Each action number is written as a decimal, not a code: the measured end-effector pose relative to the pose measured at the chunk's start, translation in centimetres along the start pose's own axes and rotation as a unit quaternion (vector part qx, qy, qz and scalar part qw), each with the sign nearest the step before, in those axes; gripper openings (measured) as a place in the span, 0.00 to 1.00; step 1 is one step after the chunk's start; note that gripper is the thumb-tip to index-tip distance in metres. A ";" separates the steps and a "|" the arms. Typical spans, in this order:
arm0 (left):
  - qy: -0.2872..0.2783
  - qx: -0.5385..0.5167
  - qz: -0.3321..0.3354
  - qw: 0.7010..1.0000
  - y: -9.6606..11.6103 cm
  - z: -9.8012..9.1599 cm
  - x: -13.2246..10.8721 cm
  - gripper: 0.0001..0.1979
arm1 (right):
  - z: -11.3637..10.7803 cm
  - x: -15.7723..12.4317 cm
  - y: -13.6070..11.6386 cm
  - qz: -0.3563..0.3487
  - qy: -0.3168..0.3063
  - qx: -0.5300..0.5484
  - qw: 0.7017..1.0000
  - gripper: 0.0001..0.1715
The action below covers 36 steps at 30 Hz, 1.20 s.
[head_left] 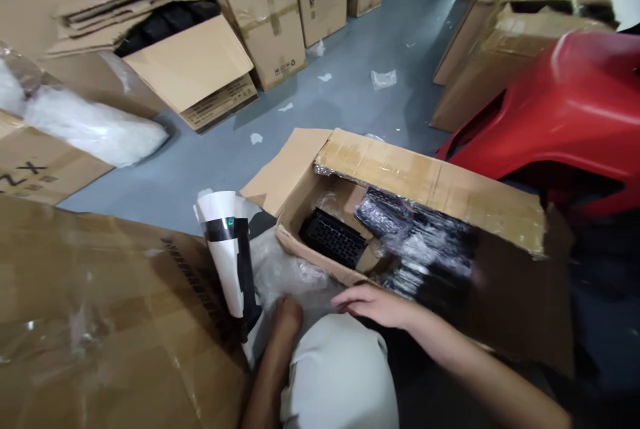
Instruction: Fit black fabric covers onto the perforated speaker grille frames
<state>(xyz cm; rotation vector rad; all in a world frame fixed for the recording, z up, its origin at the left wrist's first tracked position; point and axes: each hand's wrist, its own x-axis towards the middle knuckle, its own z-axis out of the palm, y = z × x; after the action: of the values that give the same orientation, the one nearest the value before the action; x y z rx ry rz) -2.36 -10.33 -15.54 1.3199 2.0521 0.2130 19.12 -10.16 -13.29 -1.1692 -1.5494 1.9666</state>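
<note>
My left hand is curled closed at the near edge of a crumpled clear plastic bag, seemingly gripping it; its fingertips are hidden. My right hand reaches in from the right, fingers stretched out and holding nothing visible, just by the near wall of an open cardboard box. Inside that box lie a black perforated part and black parts in clear plastic wrap. Left of the bag stands a white roll with black bands. My pale-clad knee is between the forearms.
A large taped carton fills the lower left. Red plastic furniture stands at right. Across the blue-grey floor are a tipped open carton, stacked cartons, a bundle in clear plastic and plastic scraps.
</note>
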 end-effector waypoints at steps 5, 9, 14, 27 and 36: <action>-0.038 0.156 -0.006 0.987 3.4 -3.4 -1.3 0.08 | -8.5 1.7 -1.4 0.031 0.144 -0.239 0.960 0.17; -0.046 0.206 0.029 0.977 5.7 -4.9 -2.5 0.15 | -10.0 7.7 0.8 0.085 0.143 -0.324 0.931 0.31; -0.059 0.183 0.013 0.981 5.7 -5.3 -3.4 0.14 | -7.4 10.4 3.5 0.117 0.161 -0.331 0.922 0.22; -0.005 0.056 0.129 0.990 4.7 -4.1 -3.1 0.13 | -8.6 12.1 4.4 0.156 0.146 -0.396 0.893 0.18; 0.033 -0.107 0.153 0.982 5.4 -4.0 -2.7 0.08 | -7.8 11.4 4.3 0.188 0.190 -0.429 0.863 0.13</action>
<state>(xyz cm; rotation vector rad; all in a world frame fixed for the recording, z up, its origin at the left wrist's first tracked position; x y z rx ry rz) -0.08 -9.23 -8.75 1.5020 1.8116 0.6041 19.46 1.40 -21.93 -2.1835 -2.1342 1.0441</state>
